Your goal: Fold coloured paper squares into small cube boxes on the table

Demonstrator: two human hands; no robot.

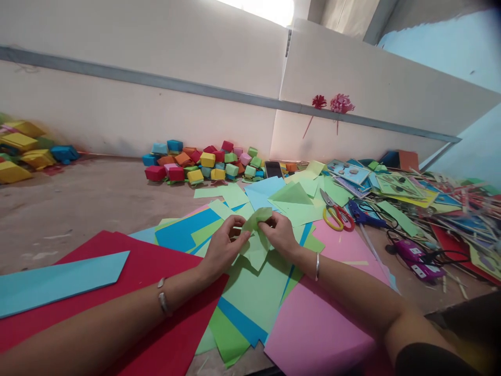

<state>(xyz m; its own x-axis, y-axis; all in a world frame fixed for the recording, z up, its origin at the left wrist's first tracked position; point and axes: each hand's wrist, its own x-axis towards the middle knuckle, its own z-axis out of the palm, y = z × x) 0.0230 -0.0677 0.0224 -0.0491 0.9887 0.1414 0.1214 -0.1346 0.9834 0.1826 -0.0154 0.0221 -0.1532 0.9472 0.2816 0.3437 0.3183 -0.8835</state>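
Observation:
A light green piece of folded paper (256, 250) is held up between my two hands, over a spread of coloured sheets. My left hand (226, 241) closes thumb and fingers on its left side. On the other side, my right hand (278, 232) pinches the upper right part of the same paper. Creases and raised flaps show in it, though its full shape is partly hidden by my fingers. Beneath it lies a larger pale green sheet (254, 292), with blue and green sheets under that.
Scissors (335, 211), a blue glue gun (366, 215) and a purple power strip (418, 260) with cables lie to the right. Small paper boxes (207, 161) are heaped by the white wall. Red sheets (156, 308) lie left, pink sheets (313, 324) right. A dark phone (273, 169) rests behind.

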